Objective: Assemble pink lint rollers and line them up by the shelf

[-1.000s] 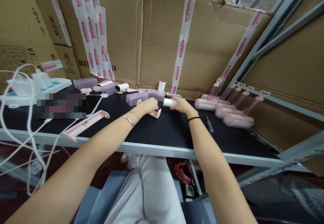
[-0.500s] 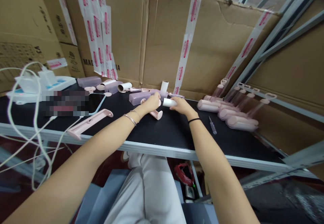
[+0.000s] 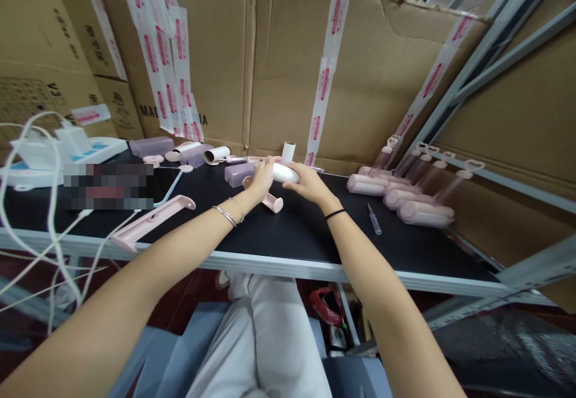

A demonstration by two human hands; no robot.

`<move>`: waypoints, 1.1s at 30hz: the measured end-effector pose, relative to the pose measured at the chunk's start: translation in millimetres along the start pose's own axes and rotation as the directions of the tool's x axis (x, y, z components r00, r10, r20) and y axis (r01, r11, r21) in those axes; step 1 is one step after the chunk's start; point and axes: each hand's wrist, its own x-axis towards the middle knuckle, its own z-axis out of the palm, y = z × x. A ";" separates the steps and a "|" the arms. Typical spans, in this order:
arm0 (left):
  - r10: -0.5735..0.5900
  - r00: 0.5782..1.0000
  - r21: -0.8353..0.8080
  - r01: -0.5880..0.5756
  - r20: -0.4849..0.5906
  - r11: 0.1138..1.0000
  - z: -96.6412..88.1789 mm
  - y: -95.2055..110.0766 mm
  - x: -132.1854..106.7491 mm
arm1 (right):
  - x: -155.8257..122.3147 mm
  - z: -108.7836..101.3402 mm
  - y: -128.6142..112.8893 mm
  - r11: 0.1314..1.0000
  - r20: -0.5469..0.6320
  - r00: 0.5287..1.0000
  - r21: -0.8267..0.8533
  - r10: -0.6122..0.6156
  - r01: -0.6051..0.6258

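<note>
Between my two hands lies a white tube [image 3: 285, 173], roughly level above the black tabletop. My right hand [image 3: 311, 183] is closed round its right end. My left hand [image 3: 263, 179] is closed at its left end, with the fingertips hiding that end. Just below my left hand sits a pale pink holder piece [image 3: 272, 203] with a round end. A translucent purple case [image 3: 238, 174] lies left of my left hand. Behind the held tube, another white tube [image 3: 288, 152] stands upright.
Several finished-looking pink rollers with heart-shaped loops [image 3: 425, 213] line the right side, near a small screwdriver [image 3: 374, 220]. At left are a long pink holder [image 3: 155, 223], a phone [image 3: 168, 183], a power strip [image 3: 96, 149] and white cables. A cardboard wall [image 3: 279, 86] stands behind.
My hands have come together: the white tube moved left and its left end now meets my left hand. The small pink part at my left fingers is now hidden.
</note>
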 end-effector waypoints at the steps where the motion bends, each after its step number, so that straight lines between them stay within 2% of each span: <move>1: -0.014 1.000 -0.049 0.013 -0.013 0.999 0.3 0.9 -0.3 | 0.1 0.0 -0.4 1.000 0.005 1.000 -0.009 -0.002 0.002; 3: -0.036 0.999 -0.151 0.038 0.012 0.988 -0.2 3.0 -1.1 | -0.3 0.4 -0.8 0.999 0.010 1.000 -0.035 0.001 -0.001; 7: -0.083 0.987 -0.258 0.116 0.136 0.959 -4.0 7.1 -5.4 | -1.6 3.2 -0.6 0.998 0.006 1.000 -0.066 0.003 -0.003; 9: -0.106 0.978 -0.269 0.153 0.182 0.951 -5.3 8.8 -8.2 | -0.3 4.9 0.9 0.999 0.004 1.000 -0.034 -0.013 0.013; 11: -0.119 0.969 -0.254 0.175 0.218 0.951 -4.8 9.9 -9.8 | 2.7 5.5 5.4 0.998 -0.018 1.000 0.070 -0.002 0.003; 13: -0.150 0.973 -0.253 0.192 0.178 0.948 -2.7 10.4 -9.4 | 5.6 4.7 14.4 0.978 -0.103 0.990 0.195 0.092 -0.070; 14: -0.178 0.976 -0.278 0.207 0.128 0.938 -1.5 10.6 -8.4 | 6.0 4.0 20.8 0.963 -0.167 0.970 0.232 0.175 -0.134; 15: -0.208 0.975 -0.325 0.220 0.072 0.920 -0.5 11.0 -7.0 | 5.2 3.5 28.0 0.949 -0.230 0.936 0.235 0.265 -0.211; 17: -0.259 0.966 -0.445 0.226 -0.014 0.867 0.0 12.4 -4.0 | 0.1 4.4 43.5 0.921 -0.298 0.872 0.129 0.388 -0.366; 18: -0.275 0.961 -0.496 0.222 -0.036 0.839 -0.7 13.4 -2.7 | -3.5 6.3 50.7 0.908 -0.279 0.868 0.033 0.411 -0.419; 19: -0.283 0.958 -0.534 0.213 -0.051 0.818 -1.9 14.6 -1.8 | -7.1 9.2 57.0 0.898 -0.225 0.884 -0.068 0.410 -0.434; 22: -0.277 0.957 -0.559 0.183 -0.087 0.809 -5.9 17.7 -1.6 | -11.7 21.9 66.5 0.899 -0.033 0.930 -0.247 0.365 -0.362; 26: -0.253 0.964 -0.532 0.172 -0.083 0.829 -5.9 18.6 -3.8 | -1.1 34.5 58.6 0.890 0.143 0.902 -0.286 0.407 -0.356; 28: -0.246 0.967 -0.526 0.175 -0.068 0.832 -5.1 18.5 -4.2 | 4.0 33.6 52.1 0.885 0.175 0.889 -0.291 0.423 -0.364; 33: -0.261 0.961 -0.513 0.182 -0.086 0.839 -8.7 21.0 -2.6 | 0.5 15.2 44.9 0.917 0.204 0.907 -0.246 0.367 -0.315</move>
